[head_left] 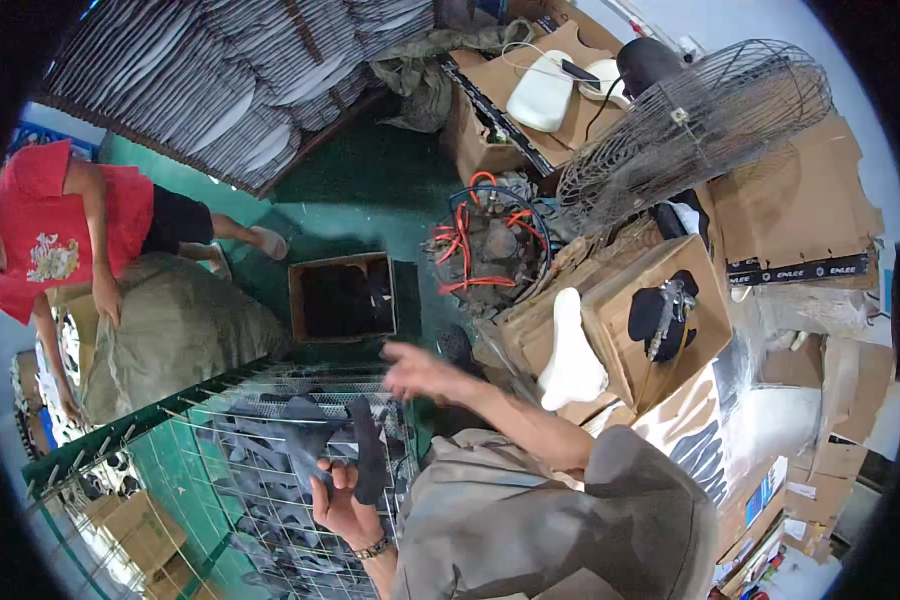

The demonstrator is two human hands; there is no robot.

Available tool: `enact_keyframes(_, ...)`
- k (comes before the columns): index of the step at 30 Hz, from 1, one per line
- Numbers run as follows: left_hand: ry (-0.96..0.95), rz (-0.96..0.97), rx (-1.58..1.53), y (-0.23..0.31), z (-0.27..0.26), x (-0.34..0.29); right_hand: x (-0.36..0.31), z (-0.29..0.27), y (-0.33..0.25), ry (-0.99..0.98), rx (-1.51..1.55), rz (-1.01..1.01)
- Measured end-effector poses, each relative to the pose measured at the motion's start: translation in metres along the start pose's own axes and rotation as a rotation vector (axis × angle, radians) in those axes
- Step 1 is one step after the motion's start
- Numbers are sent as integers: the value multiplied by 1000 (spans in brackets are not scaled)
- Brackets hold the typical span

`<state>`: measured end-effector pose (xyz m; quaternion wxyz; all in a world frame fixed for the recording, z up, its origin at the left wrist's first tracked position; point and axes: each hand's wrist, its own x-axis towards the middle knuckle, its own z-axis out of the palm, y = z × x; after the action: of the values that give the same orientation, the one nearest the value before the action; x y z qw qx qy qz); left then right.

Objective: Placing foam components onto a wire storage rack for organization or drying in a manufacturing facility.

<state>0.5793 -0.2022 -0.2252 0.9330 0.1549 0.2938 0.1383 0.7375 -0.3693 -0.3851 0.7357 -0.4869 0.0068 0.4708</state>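
Note:
My left hand [348, 512], a dark bracelet at its wrist, is low over a wire rack [232, 462]. Its fingers are curled around a dark grey, saddle-shaped piece [307, 428], wide at the far end. A narrow, darker strip-like piece [371, 452] stands right beside those fingertips; whether the hand holds it too, I cannot tell. Several similar grey pieces [290, 540] lie in the rack below. My right hand [422, 373] is stretched out above the rack's far right corner, slightly blurred, its fingers extended and nothing visible in them.
Ahead, an open carton [295, 302] with dark contents stands on the green floor. To the right are a white saddle-shaped form [572, 355], a box [610, 310] and a large fan [690, 130]. A person in red [80, 215] leans over a sack [170, 325] at left.

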Motion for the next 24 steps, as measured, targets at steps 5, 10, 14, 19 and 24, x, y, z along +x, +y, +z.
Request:
enact_keyframes(5,74,33,23,0,8,4,76,-228,-32,1107,-736,-218)
enact_keyframes(10,190,-5,-44,-2,1,10,96,-381,-18,986,65,55)
enact_keyframes(14,251,35,122,-22,4,14,48,-385,-10,925,263,105)
enact_keyframes(19,130,38,84,-21,14,22,57,-385,-26,1155,-132,277)
enact_keyframes(24,127,-16,-41,-12,19,24,50,-440,-24,935,83,57)
